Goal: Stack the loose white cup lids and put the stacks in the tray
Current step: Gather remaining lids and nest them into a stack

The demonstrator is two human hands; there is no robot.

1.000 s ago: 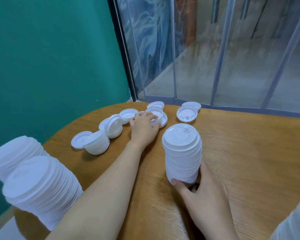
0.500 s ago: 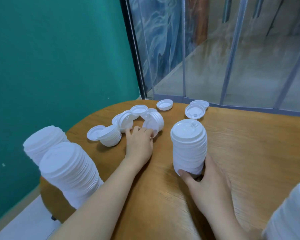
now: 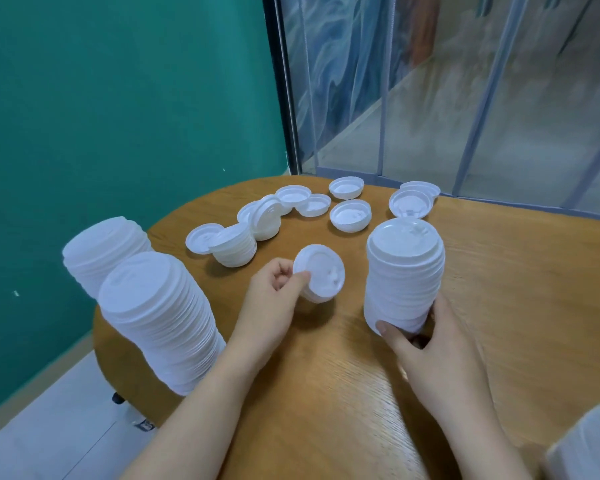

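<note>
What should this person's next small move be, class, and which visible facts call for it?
Probably carry the small bunch of lids that the left hand pinches across and set it on the tall stack. The right hand grips that stack's base on the table, steadying it, and its top is bare. More loose lids lie beyond.

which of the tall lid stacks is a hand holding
The middle stack, upright on the table: the right hand grips its base. The two taller stacks at the left edge stand untouched; the left hand holds only a few lids.
</note>
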